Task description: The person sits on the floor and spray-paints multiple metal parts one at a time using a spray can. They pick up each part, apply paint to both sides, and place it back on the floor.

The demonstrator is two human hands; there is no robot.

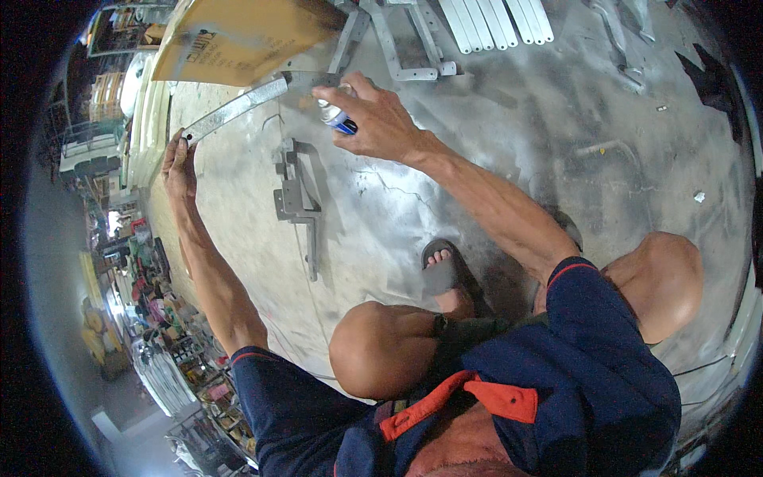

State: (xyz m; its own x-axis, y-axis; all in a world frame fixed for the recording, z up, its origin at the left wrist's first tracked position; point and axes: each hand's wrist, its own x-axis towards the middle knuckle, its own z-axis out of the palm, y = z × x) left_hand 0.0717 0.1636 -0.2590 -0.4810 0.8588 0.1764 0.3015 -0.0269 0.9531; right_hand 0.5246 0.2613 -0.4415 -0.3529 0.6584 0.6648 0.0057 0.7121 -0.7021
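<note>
My left hand (180, 168) pinches the near end of a flat metal bar (238, 110), close to a hole in it. The bar slants up to the right over the floor, silvery along most of its length and dark grey at its far end. In my right hand (381, 119) is a spray can (342, 122) with a white top and a blue band, gripped with the index finger over the nozzle. The can is beside the bar's far end, not touching it as far as I can see. A cardboard sheet (246, 44) stands just behind the bar.
Dark grey brackets (296, 195) lie on the floor between my arms, and a larger angled frame (413, 73) lies farther off. Several white strips (497, 20) rest side by side at the far edge. Cluttered shelves (159, 318) line the left.
</note>
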